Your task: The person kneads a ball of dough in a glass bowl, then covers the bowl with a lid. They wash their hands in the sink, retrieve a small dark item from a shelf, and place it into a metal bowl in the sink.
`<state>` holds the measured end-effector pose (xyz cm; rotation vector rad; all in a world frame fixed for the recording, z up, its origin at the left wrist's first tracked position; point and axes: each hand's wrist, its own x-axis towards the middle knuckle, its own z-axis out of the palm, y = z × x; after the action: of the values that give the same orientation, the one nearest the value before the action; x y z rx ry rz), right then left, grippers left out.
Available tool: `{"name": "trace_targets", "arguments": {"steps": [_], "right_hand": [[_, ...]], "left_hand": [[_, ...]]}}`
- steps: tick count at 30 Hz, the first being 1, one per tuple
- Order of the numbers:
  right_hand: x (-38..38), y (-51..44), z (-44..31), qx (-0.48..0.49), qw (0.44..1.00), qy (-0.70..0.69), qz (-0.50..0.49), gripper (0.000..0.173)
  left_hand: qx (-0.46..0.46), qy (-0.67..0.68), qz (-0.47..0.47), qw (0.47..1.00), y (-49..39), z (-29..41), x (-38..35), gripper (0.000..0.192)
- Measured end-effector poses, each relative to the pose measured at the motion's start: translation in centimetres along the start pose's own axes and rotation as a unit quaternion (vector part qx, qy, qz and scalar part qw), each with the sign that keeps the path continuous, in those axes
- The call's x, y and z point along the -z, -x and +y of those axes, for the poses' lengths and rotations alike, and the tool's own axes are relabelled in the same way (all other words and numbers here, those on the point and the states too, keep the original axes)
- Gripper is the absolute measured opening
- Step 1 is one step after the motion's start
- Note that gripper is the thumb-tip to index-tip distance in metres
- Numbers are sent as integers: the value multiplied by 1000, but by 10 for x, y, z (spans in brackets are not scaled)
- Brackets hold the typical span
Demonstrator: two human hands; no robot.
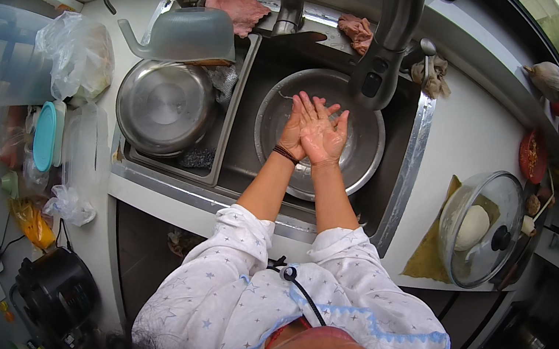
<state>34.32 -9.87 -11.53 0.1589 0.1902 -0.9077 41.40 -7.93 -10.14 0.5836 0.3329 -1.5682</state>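
Note:
My left hand [294, 131], with dark beads at its wrist, and my right hand [326, 140] are pressed together, wet, over a stainless steel basin [365, 143]. The right palm faces up and covers part of the left hand, whose fingertips show behind it. No object shows in either hand. The basin sits in the main bowl of a steel sink [241, 128]. Above its upper right rim hangs the head of a kitchen faucet [378, 77]; no stream of water is plain to see.
Left of the basin, a steel pot [163, 106] and a translucent long-handled scoop [192, 33] lie over the smaller bowl. At right, a glass lid [491, 212] covers pale dough [473, 229]. A black appliance [57, 287] stands lower left. Pink cloths [239, 6] lie behind the sink.

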Motion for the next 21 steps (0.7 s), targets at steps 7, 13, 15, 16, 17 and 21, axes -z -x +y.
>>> {"name": "trace_targets", "arguments": {"steps": [7,13,15,16,17,21], "right_hand": [[-8,4,15,75,898,411,136,89],[-11,43,6,12,515,856,-41,81],[-47,62,1,-31,414,909,-45,70],[-63,69,-2,-68,250,965,-37,70],[-72,73,-7,-102,77,991,-26,71],[-28,63,-2,49,-107,993,0,60]], "left_hand": [[14,-105,41,994,-8,-20,17,44],[77,-215,102,968,-38,1,52,45],[84,-278,124,949,-31,17,35,49],[60,-316,119,939,-18,22,21,51],[36,-354,110,928,-6,25,2,53],[-187,-826,-9,531,-14,-16,30,62]]}}
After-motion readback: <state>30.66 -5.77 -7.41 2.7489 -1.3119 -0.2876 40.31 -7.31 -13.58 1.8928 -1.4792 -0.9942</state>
